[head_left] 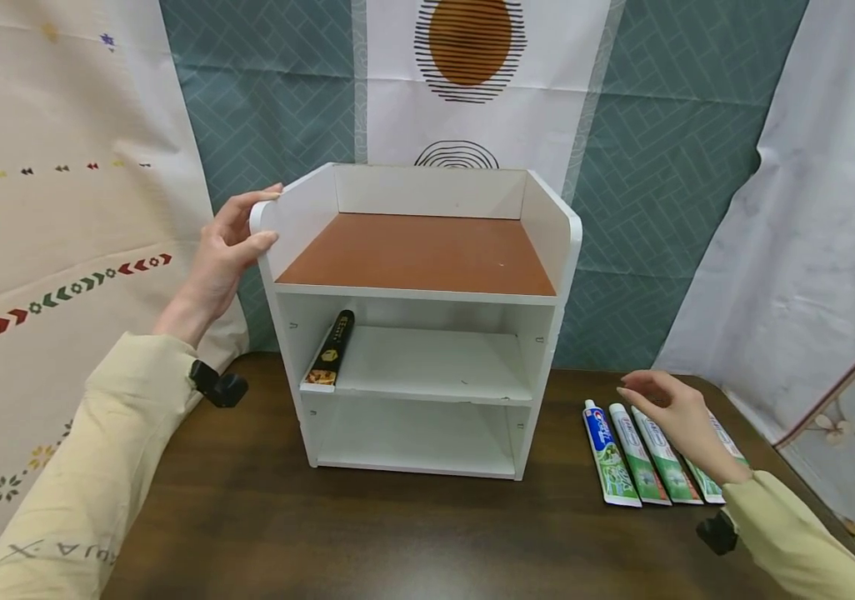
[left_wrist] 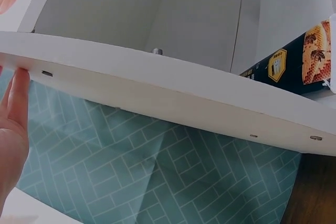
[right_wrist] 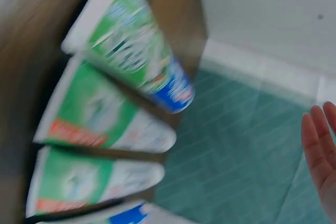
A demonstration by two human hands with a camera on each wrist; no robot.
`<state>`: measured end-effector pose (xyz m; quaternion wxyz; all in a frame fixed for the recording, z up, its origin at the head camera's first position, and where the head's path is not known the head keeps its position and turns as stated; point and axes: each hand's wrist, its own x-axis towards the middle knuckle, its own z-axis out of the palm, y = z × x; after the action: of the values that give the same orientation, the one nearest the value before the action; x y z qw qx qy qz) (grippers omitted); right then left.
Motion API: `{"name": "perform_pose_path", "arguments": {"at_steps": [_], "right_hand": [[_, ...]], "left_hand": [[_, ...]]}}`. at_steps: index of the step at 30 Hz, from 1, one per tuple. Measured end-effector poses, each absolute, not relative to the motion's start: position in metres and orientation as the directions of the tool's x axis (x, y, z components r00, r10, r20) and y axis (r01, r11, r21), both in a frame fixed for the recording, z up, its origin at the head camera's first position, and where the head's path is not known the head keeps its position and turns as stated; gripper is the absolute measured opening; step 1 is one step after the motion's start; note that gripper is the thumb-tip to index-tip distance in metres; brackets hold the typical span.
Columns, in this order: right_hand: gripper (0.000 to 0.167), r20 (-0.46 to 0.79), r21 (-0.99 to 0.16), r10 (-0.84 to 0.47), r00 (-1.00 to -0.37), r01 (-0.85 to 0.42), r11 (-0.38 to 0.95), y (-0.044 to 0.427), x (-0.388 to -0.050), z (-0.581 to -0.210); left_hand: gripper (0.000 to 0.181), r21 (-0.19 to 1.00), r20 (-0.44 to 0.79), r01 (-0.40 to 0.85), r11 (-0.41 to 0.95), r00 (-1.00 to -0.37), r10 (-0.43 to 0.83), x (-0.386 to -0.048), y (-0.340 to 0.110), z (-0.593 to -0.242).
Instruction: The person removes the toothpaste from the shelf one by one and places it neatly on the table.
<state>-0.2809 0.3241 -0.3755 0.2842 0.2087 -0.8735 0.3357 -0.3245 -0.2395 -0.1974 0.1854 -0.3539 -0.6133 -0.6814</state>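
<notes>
My left hand grips the upper left side panel of a white shelf unit, thumb at its front edge and fingers behind. In the left wrist view, fingers touch the panel's outer face. On the left of the middle shelf lies a black tube with a honeycomb-and-bee print. Over a row of several toothpaste tubes, my right hand hovers with loosely bent fingers and nothing in them. Leftmost in that row is a blue-and-green toothpaste tube; the hand partly hides the right-hand tubes.
The shelf unit stands on a dark brown wooden table, left of the tube row. Its top is a reddish-brown board with raised white walls. Behind hangs a teal patterned cloth; pale cloths hang at both sides.
</notes>
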Motion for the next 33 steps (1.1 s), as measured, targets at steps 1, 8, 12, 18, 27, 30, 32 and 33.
{"name": "perform_pose_path", "arguments": {"at_steps": [1,8,12,18,27,30,32,33], "right_hand": [[0.02,0.634,-0.48,-0.172,-0.754,-0.558,0.677,0.319,-0.28,-0.372],[0.016,0.649,-0.575,-0.204,-0.733,-0.648,0.498,0.274,-0.262,-0.338],[0.016,0.691,-0.572,-0.242,-0.682,-0.72,0.393,0.249,-0.248,-0.319],[0.022,0.742,-0.528,-0.308,-0.596,-0.802,0.278,0.224,-0.245,-0.31],[0.035,0.81,-0.306,-0.445,-0.381,-0.923,0.233,0.185,-0.243,-0.294],[0.034,0.804,-0.286,-0.472,-0.362,-0.931,0.226,0.168,-0.236,-0.282],[0.032,0.794,-0.303,-0.476,-0.377,-0.925,0.227,0.16,-0.238,-0.279],[0.031,0.79,-0.313,-0.476,-0.387,-0.922,0.229,0.156,-0.24,-0.278]], "left_hand": [[0.041,0.705,0.71,0.687,-0.177,-0.681,0.181,-0.325,-0.239,-0.197],[0.04,0.71,0.704,0.685,-0.164,-0.688,0.173,-0.324,-0.238,-0.197],[0.04,0.711,0.703,0.685,-0.158,-0.691,0.165,-0.324,-0.238,-0.197],[0.04,0.708,0.706,0.686,-0.166,-0.69,0.16,-0.323,-0.238,-0.198],[0.04,0.712,0.702,0.685,-0.156,-0.693,0.162,-0.325,-0.239,-0.198],[0.041,0.711,0.703,0.687,-0.153,-0.693,0.159,-0.325,-0.239,-0.198],[0.041,0.71,0.705,0.688,-0.151,-0.692,0.158,-0.325,-0.239,-0.198],[0.041,0.709,0.705,0.688,-0.151,-0.691,0.159,-0.325,-0.238,-0.198]]}}
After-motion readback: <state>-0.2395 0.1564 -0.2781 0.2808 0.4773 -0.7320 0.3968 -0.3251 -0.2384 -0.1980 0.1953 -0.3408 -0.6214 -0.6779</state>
